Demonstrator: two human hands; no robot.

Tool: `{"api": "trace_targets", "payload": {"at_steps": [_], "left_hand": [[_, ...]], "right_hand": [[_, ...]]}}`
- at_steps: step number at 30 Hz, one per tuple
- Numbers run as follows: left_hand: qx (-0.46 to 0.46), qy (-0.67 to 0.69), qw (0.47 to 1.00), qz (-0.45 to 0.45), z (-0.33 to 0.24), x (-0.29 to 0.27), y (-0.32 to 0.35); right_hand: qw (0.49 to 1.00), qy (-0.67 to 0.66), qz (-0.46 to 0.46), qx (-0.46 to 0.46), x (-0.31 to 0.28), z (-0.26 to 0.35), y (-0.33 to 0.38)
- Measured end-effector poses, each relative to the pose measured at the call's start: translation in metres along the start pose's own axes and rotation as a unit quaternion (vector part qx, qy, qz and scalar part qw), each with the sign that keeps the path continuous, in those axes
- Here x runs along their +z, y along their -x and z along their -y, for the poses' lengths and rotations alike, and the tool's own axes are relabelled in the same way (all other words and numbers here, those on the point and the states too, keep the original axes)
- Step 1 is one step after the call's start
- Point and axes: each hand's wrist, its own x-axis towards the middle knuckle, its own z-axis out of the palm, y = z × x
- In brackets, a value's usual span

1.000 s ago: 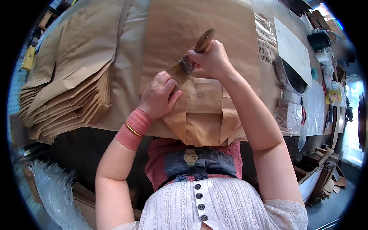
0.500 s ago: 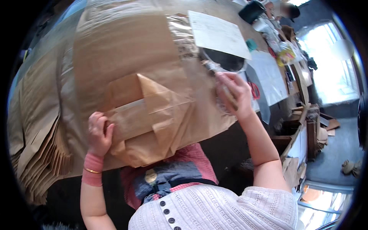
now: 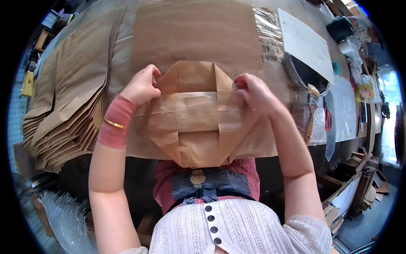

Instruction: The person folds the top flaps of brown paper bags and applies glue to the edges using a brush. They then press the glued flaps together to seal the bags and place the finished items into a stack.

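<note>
A brown paper bag (image 3: 197, 111) lies in front of me, its end folded out into a many-sided shape with a paler strip across the middle. At its upper left edge my left hand (image 3: 143, 85) is closed, thumb and fingers pinching the folded paper. Opposite it, my right hand (image 3: 256, 94) is closed on the upper right edge, fingertips bent against the flap. Parts of both fingertips are hidden. To the right of my right hand a brush (image 3: 312, 101) lies with its handle pointing away from the bag.
Stacked brown paper bags (image 3: 80, 89) fan out at the left. A flat brown sheet (image 3: 196, 31) lies beyond the bag. At the right are a dark tray (image 3: 301, 73) under a white board (image 3: 305, 42), red-handled scissors (image 3: 328, 120) and a dark container (image 3: 339, 28).
The right hand has let go of the brush and moved left onto the bag's edge. My left hand has moved up along the bag, and the view has turned.
</note>
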Motion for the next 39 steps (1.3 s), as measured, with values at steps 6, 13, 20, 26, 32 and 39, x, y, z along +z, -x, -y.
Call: {"api": "trace_targets", "payload": {"at_steps": [6,13,20,26,32,39], "left_hand": [[0.012,-0.101,0.991,0.084,-0.001,0.000,0.008],[0.252,-0.228,0.937,-0.079,0.004,0.021,0.027],[0.253,-0.408,0.852,-0.207,0.009,0.051,0.074],[0.254,-0.356,0.898,-0.047,-0.017,0.058,0.113],[0.247,-0.050,0.968,-0.011,-0.008,0.043,0.100],[0.234,0.025,0.972,-0.010,0.001,0.053,0.099]], "right_hand": [[0.980,0.020,0.197,-0.005,-0.018,0.000,-0.024],[0.956,0.162,0.004,-0.243,0.004,-0.006,0.004],[0.909,0.345,0.117,-0.203,0.005,0.024,0.039],[0.915,0.281,0.112,-0.268,0.006,0.029,0.075],[0.961,-0.254,-0.056,0.088,0.002,0.009,0.117],[0.744,-0.553,-0.007,0.375,0.032,0.026,0.121]]}}
